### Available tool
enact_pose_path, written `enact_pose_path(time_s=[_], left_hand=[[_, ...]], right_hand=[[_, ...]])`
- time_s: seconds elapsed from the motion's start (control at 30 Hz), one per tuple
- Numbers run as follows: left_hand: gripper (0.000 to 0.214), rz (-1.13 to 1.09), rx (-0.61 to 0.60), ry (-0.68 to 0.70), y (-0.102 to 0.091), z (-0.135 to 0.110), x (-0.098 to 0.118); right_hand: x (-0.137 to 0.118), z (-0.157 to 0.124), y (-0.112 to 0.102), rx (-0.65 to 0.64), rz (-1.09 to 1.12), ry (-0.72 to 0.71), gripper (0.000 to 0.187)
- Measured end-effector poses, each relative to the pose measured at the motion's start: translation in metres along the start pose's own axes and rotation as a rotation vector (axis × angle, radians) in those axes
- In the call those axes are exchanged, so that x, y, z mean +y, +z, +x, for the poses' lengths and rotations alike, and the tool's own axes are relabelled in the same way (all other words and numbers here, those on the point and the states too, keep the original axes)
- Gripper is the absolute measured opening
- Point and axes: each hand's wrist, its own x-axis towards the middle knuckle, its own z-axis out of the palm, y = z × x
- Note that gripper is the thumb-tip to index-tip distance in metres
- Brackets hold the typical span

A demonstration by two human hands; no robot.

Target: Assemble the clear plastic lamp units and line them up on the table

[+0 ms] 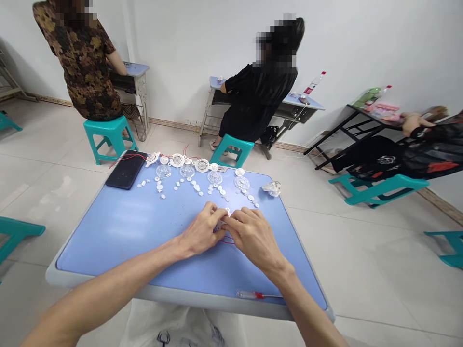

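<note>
My left hand (200, 230) and my right hand (251, 233) meet at the middle of the blue desk (123, 226), fingers pinched together on a small white plastic part (223, 218) with thin red wires (227, 239) trailing under the hands. Beyond the hands lie several small white discs and pegs (197, 187). At the desk's far edge stand several round white and clear plastic housings (188, 166), some joined by red wire.
A black phone (126, 169) lies at the far left corner. A red-handled screwdriver (255, 294) rests by the near edge. A clear plastic piece (273, 188) sits far right. Three other people sit on teal stools (108, 137) at desks along the wall.
</note>
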Motion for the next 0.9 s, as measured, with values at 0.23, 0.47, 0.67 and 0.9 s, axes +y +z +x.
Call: enact_pose_path(time_s=[0.23,0.47,0.67,0.9], left_hand=[[0.027,0.001,-0.018,0.017,-0.001,0.001,0.0],[0.029,-0.002,-0.002,0.025,-0.002,0.002,-0.001],[0.035,-0.032,0.0,-0.002,-0.002,0.002,-0.002],[0.034,-0.051,-0.019,-0.001,-0.003,0.003,-0.002]], right_hand=[[0.005,0.008,-0.003,-0.061,-0.077,-0.14,0.024],[0.007,0.011,-0.004,-0.013,-0.09,-0.208,0.024],[0.007,0.009,-0.004,0.049,-0.038,-0.181,0.015],[0.009,0.007,-0.005,0.015,0.079,-0.135,0.012]])
